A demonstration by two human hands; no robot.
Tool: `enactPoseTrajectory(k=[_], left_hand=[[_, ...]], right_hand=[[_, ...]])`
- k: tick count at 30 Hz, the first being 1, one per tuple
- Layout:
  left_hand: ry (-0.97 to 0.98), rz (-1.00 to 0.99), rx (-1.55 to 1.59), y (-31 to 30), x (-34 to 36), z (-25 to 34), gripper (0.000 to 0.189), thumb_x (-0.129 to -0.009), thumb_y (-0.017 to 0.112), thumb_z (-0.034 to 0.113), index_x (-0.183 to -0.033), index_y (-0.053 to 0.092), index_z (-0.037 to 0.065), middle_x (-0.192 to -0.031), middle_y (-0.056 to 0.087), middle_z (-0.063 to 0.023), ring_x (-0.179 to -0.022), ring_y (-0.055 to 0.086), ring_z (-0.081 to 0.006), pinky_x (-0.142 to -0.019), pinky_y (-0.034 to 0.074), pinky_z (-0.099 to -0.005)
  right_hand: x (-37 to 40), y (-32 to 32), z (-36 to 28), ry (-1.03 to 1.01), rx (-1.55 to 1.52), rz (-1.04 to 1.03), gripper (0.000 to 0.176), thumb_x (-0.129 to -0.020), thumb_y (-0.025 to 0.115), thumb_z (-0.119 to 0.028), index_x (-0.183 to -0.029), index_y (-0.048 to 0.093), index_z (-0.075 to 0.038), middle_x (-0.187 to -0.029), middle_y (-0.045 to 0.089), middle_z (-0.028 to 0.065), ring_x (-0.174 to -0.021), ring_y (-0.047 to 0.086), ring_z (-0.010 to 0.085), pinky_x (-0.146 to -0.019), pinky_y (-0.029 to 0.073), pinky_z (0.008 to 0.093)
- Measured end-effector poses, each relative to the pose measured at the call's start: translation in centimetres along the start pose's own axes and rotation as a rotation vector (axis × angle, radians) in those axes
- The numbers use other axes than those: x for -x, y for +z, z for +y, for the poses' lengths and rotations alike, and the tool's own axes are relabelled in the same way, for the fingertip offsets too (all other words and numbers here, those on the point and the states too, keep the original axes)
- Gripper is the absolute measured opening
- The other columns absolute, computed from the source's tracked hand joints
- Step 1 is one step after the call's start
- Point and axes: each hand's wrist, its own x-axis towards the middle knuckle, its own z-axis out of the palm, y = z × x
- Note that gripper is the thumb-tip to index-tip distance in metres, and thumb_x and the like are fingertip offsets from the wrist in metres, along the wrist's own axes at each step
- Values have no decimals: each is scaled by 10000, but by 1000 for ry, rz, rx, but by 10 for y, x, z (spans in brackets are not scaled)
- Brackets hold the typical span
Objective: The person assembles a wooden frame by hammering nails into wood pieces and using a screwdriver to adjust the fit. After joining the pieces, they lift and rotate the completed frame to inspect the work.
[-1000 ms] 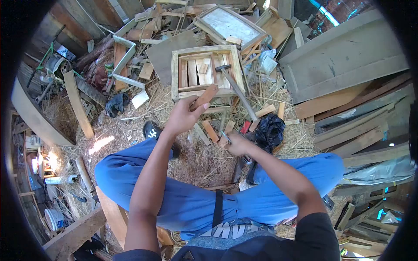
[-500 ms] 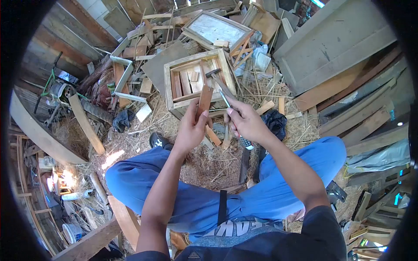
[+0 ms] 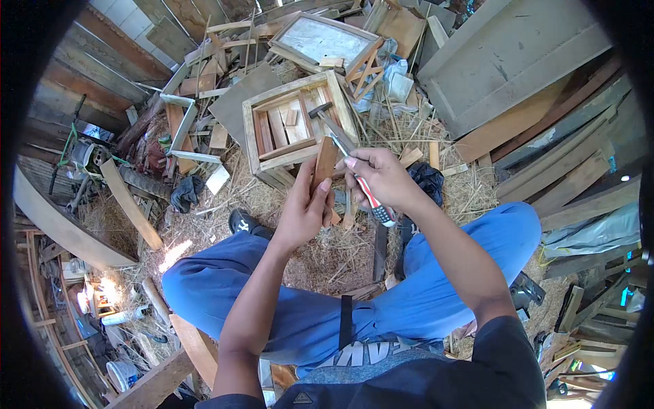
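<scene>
At far left, a long curved board, with a narrower plank slanting just to the right of it. Low on that side, a white bucket. Farther right, an angular white frame among scrap wood, and below it a crumpled black bag on the straw.

Near the middle, grips in the left hand a flat piece of reddish-brown wood, pinched between thumb and fingers toward its lower end, tilted upward with the top end free. Behind it, a shallow wooden box with a small loose block inside and a hammer lying over its right side, handle slanting down toward the hands. Beyond the box, a framed pale panel.

Next, closes the right hand around a slim tool with a red-and-white handle and a dark, spotted end. Aims its metal shaft up and left, toward the top of the wood; cannot tell whether touching or only just beside. Under both forearms, blue trousers, knees spread wide.

Right of the hands, a dark plastic bag; then a large grey panel leaning at a slant, and at far right stacked boards above a sheet of clear plastic.
</scene>
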Motion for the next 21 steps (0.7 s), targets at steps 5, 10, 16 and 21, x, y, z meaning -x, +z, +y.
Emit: enactPoseTrajectory(k=[5, 10, 16, 21], left_hand=[[-3, -36, -72, 4, -2, -11, 469, -1081, 505, 133, -1527, 378, 67, -745, 557, -25, -550, 498, -82, -478, 426, -264], [23, 18, 0, 12, -5, -20, 455, -1100, 459, 162, -1530, 350, 62, -762, 532, -8, -489, 425, -59, -427, 364, -225], [-17, -22, 59, 9, -4, -9, 458, -1099, 454, 147, -1531, 332, 57, -758, 530, -9, -480, 424, -62, -422, 358, -228], [17, 43, 38, 5, -8, -16, 454, -1103, 445, 145, -1530, 326, 51, -753, 526, -13, -475, 425, -64, -424, 364, -231]], right_hand=[[-9, -4, 10, -44, -198, 26, 247, -1085, 518, -188, -1013, 643, 13, -732, 580, 20, -483, 518, 76, -398, 397, 234], [-12, 2, 12, -19, -51, 88, 296, -1075, 555, -252, -966, 635, 12, -727, 579, 15, -487, 514, 79, -403, 405, 248], [-17, 4, 18, 105, -47, 69, 355, -1072, 563, -312, -973, 626, 24, -697, 588, 30, -491, 534, 105, -456, 448, 262], [-13, 3, 19, -10, -22, -102, 310, -1089, 527, -304, -1030, 595, -7, -727, 582, 26, -485, 527, 109, -449, 468, 265]])
